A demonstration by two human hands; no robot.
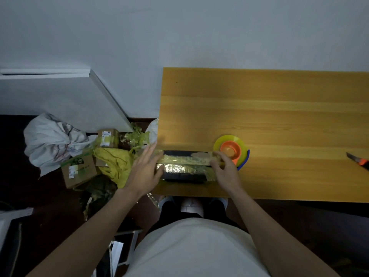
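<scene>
A long dark parcel (pixel 184 166) wrapped in yellowish clear tape lies near the front left corner of the wooden table (pixel 279 108). At the parcel's left end is my left hand (pixel 145 169), its fingers straight and spread, the palm against that end. My right hand (pixel 224 168) curls its fingers over the parcel's right end and grips it. Just behind my right hand sits a tape dispenser (pixel 231 149) with a yellow disc, an orange core and a blue edge.
An orange-handled utility knife (pixel 358 160) lies at the table's right edge. On the dark floor to the left are two cardboard boxes (pixel 78 170), a white bag (pixel 52 140), yellow wrapping (pixel 117 162) and crumpled tape. A white panel (pixel 60 96) leans against the wall.
</scene>
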